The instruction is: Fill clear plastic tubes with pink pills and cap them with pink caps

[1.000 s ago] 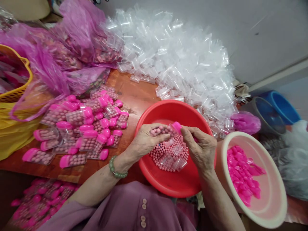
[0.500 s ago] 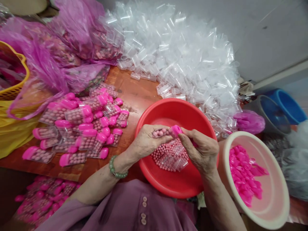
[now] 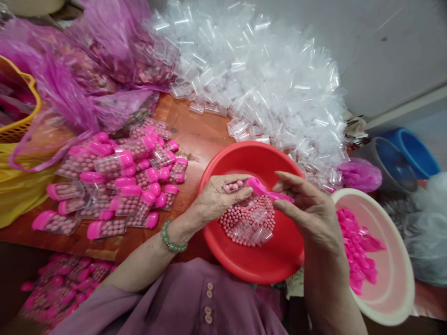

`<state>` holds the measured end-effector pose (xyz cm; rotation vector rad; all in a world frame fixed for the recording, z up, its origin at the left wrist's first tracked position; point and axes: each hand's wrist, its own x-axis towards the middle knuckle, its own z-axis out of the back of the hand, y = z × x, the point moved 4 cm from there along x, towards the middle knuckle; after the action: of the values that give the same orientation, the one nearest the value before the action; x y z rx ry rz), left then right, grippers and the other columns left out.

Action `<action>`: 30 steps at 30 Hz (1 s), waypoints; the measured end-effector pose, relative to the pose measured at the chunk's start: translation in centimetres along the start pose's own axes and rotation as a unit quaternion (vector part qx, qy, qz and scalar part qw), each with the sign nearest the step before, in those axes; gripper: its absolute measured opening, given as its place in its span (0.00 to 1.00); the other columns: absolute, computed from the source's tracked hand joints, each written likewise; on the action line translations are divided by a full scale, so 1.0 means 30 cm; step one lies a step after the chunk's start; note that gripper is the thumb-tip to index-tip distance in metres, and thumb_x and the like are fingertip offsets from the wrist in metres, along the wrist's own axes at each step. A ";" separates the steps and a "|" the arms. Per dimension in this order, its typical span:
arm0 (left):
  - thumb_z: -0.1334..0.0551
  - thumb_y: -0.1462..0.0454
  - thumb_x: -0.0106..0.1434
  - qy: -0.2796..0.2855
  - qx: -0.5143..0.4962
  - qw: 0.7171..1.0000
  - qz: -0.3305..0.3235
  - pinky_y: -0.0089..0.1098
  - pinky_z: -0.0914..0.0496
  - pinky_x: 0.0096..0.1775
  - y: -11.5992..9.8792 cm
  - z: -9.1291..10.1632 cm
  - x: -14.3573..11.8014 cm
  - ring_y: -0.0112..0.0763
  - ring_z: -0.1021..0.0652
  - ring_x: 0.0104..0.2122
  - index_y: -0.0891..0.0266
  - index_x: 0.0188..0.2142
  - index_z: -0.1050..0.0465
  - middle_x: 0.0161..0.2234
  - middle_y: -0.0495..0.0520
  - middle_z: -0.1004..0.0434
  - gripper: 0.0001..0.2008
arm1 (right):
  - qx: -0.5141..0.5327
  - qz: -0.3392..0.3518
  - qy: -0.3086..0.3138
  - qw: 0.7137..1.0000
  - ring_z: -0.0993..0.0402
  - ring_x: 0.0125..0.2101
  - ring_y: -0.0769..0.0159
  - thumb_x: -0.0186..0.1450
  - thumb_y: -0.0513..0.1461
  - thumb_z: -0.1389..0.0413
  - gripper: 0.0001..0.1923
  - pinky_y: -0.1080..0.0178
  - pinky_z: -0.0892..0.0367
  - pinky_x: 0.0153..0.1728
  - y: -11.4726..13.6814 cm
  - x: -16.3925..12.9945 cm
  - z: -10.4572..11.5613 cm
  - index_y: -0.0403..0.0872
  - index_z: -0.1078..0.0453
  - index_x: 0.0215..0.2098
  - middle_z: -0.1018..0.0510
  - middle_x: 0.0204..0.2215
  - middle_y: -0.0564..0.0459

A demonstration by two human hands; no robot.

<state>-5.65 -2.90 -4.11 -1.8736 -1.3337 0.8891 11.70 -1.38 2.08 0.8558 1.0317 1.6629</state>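
My left hand (image 3: pixel 213 200), with a green bead bracelet on the wrist, grips a small clear container (image 3: pixel 233 186) of pink balls over the red basin. A bright pink cap (image 3: pixel 256 186) sits at the container's right end, its lid flap (image 3: pixel 282 197) hinged out to the right. Close to that flap is my right hand (image 3: pixel 314 214), fingers and thumb apart; whether the thumb touches the flap I cannot tell. Below, loose pink balls (image 3: pixel 233 225) and several clear containers (image 3: pixel 260 237) lie in the red basin (image 3: pixel 226 267).
A heap of clear containers (image 3: pixel 258 70) covers the table's back. Filled, pink-capped containers (image 3: pixel 129 190) lie at left, near purple bags (image 3: pixel 115 42) and a yellow basket (image 3: pixel 21 125). To the right stands a cream tub (image 3: pixel 394 298) of pink caps (image 3: pixel 359 251).
My right hand has let go of the cap, spread its fingers and moved right. The cap's flap now shows stretched out. My left hand stays on the container.
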 end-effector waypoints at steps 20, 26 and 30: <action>0.31 0.58 0.57 0.000 0.020 1.000 0.017 0.26 0.36 0.31 -0.010 -0.012 -0.010 0.24 0.30 0.26 0.66 0.28 0.28 0.25 0.48 0.29 0.13 | -0.440 0.268 0.018 0.857 0.27 0.50 0.47 0.63 0.50 0.40 0.40 0.49 0.27 0.43 0.037 -0.010 -0.151 0.40 0.48 0.65 0.25 0.51 0.34; 0.32 0.57 0.57 0.005 0.048 0.999 -0.016 0.27 0.38 0.31 -0.004 -0.012 0.000 0.23 0.34 0.26 0.66 0.24 0.33 0.23 0.46 0.35 0.16 | -0.496 0.349 -0.043 0.794 0.25 0.37 0.53 0.60 0.48 0.42 0.36 0.54 0.31 0.35 0.030 -0.001 -0.175 0.33 0.41 0.58 0.22 0.40 0.35; 0.33 0.57 0.57 0.007 0.058 0.998 0.000 0.28 0.37 0.32 0.006 -0.009 -0.004 0.24 0.33 0.26 0.65 0.25 0.33 0.24 0.47 0.34 0.15 | -0.484 0.390 -0.063 0.781 0.26 0.34 0.57 0.60 0.49 0.41 0.34 0.57 0.33 0.34 0.018 0.005 -0.173 0.33 0.40 0.56 0.22 0.35 0.40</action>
<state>-5.38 -3.10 -4.09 -1.7865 -1.2478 0.9320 6.84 -2.57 0.54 0.6587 -0.4413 2.3906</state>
